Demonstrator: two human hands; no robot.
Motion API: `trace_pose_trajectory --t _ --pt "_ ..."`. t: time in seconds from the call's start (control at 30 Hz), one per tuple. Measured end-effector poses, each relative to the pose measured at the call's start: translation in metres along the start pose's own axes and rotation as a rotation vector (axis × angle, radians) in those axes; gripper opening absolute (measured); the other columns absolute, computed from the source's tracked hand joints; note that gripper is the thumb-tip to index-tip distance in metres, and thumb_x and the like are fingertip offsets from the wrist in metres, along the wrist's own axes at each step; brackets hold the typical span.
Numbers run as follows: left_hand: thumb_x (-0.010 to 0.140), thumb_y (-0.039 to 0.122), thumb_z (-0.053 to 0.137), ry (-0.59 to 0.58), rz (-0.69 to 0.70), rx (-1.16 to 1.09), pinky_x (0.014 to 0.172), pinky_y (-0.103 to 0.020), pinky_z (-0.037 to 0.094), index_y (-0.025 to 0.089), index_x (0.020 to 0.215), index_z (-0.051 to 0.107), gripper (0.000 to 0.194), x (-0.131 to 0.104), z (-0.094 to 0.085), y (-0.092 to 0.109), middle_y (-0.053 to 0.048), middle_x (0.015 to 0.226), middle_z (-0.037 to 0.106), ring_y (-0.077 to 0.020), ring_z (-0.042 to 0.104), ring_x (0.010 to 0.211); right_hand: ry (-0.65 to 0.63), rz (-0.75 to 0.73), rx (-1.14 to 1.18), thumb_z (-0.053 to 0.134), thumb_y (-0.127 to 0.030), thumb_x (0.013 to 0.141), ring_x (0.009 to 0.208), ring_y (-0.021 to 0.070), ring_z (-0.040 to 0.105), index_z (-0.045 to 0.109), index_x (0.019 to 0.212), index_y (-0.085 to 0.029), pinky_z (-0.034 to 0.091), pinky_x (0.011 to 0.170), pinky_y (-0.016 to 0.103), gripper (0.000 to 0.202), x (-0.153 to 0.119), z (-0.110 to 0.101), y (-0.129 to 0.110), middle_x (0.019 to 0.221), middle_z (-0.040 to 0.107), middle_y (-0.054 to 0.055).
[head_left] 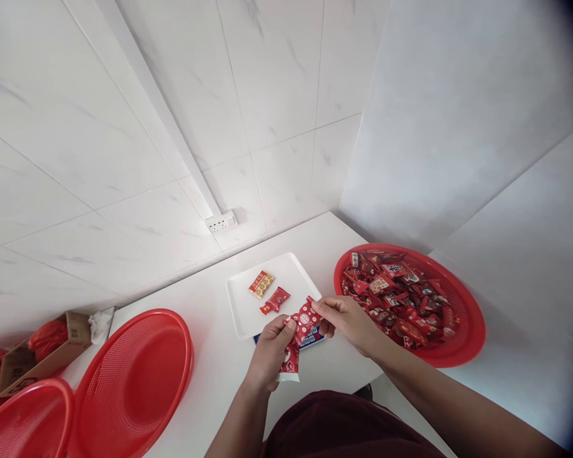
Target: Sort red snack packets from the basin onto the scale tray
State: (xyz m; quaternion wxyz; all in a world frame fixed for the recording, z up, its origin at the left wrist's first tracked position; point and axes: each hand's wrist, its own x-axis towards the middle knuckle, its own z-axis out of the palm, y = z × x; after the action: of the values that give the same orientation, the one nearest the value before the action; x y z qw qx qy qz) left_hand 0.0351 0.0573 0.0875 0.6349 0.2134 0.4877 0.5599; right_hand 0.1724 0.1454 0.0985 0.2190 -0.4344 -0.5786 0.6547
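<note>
My left hand pinches a red snack packet with white dots by its left side. A second red packet with a pale end hangs below, also in my left hand. My right hand has its thumb and fingers closed on the upper right corner of the dotted packet. Just beyond my hands lies a white tray. On it rest a red-and-yellow packet and a small red packet. A blue panel with white labels shows partly beneath the dotted packet.
To the right, a red basket is heaped with small red packets. Two red baskets stand at the left. Behind them is a cardboard box with red plastic bags. A tiled wall with a socket borders the white table.
</note>
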Motion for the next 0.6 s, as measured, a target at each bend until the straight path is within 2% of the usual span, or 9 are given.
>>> trace_pose_trajectory --t 0.27,0.4,0.6 --pt "0.070 0.044 0.064 -0.015 -0.032 -0.029 0.052 -0.019 0.036 0.016 0.071 0.059 0.028 0.002 -0.005 0.001 0.001 0.060 0.058 -0.0077 0.047 0.050 -0.022 0.029 0.046 0.054 -0.053 0.071 0.045 0.0125 0.050 0.054 0.056 -0.018 0.039 0.048 0.026 0.038 0.003 0.003 0.005 0.046 0.055 -0.001" --pt "0.068 0.044 0.066 -0.017 -0.036 -0.041 0.051 -0.019 0.036 0.016 0.070 0.059 0.029 0.004 -0.005 0.001 0.002 0.055 0.054 -0.0063 0.044 0.047 -0.027 0.028 0.054 0.054 -0.053 0.071 0.044 0.0121 0.050 0.055 0.058 -0.018 0.039 0.047 0.025 0.038 0.005 0.004 0.007 0.047 0.056 -0.001" --pt "0.066 0.045 0.067 0.013 -0.072 -0.031 0.038 -0.017 0.024 0.016 0.067 0.055 0.031 0.005 -0.007 -0.002 0.005 0.049 0.047 -0.0029 0.032 0.036 -0.024 0.045 0.073 0.054 -0.053 0.071 0.044 0.0104 0.050 0.054 0.058 -0.017 0.039 0.046 0.023 0.038 0.008 0.005 0.012 0.046 0.055 -0.001"
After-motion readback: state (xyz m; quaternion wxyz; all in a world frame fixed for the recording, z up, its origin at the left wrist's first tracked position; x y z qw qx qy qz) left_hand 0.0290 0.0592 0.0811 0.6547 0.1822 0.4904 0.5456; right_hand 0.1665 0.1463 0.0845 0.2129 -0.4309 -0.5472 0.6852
